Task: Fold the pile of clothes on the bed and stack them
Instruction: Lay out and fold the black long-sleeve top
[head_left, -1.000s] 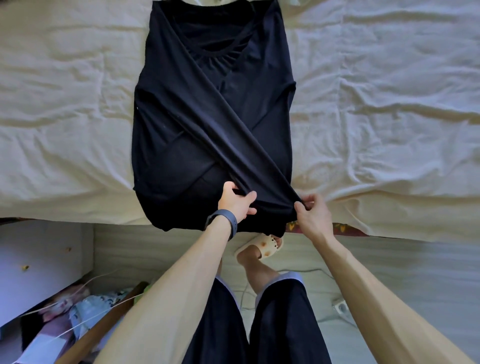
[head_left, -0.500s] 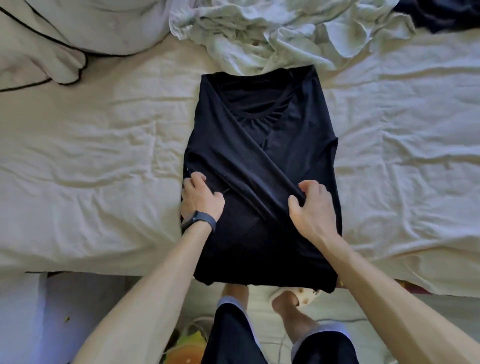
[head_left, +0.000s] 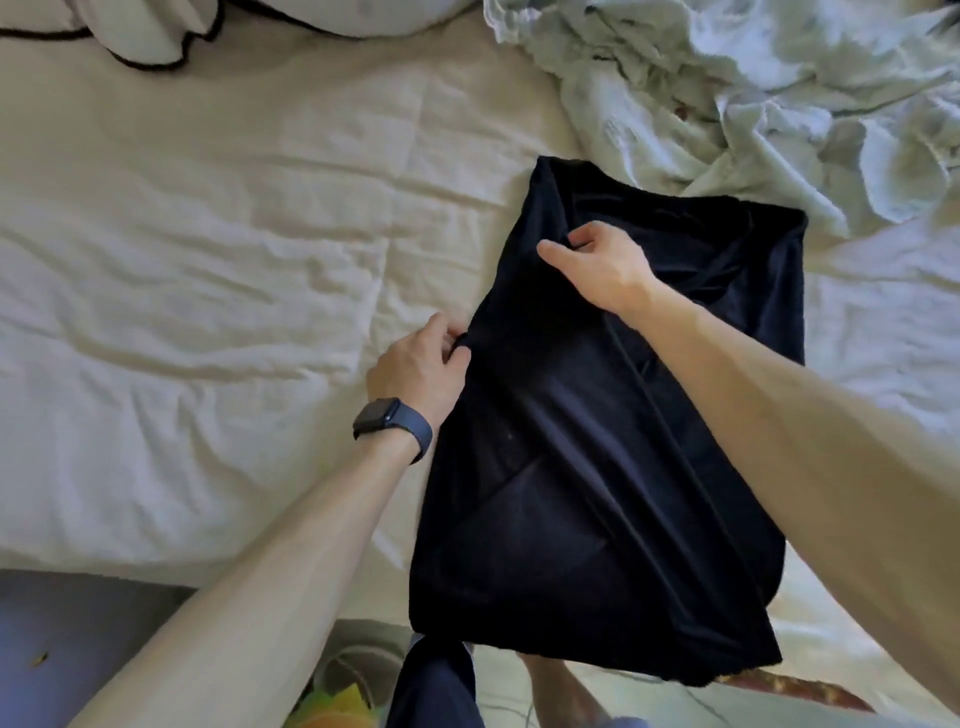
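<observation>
A wide bed sheet (head_left: 208, 270), off-white and creased all over, fills most of the view from my head. At its near edge, right of centre, lies my dark navy shirt (head_left: 597, 441), folded into a long narrow panel with the sleeves crossed over the front; its lower hem hangs past the mattress edge. The cloth looks thin, smooth and limp. Beyond it, touching its far end, sits a crumpled pale green garment (head_left: 753, 93), soft and bunched.

My right hand (head_left: 602, 265) reaches across and pinches a fold near the shirt's upper left edge. My left hand (head_left: 415, 369), with a dark watch (head_left: 392, 423) on the wrist, closes thumb and fingers on the left edge lower down.

I judge the risks this way: the slippery fabric could let the crossed sleeves slide out when I lift, the overhanging hem could drag the panel off, or the pale garment could catch underneath.
</observation>
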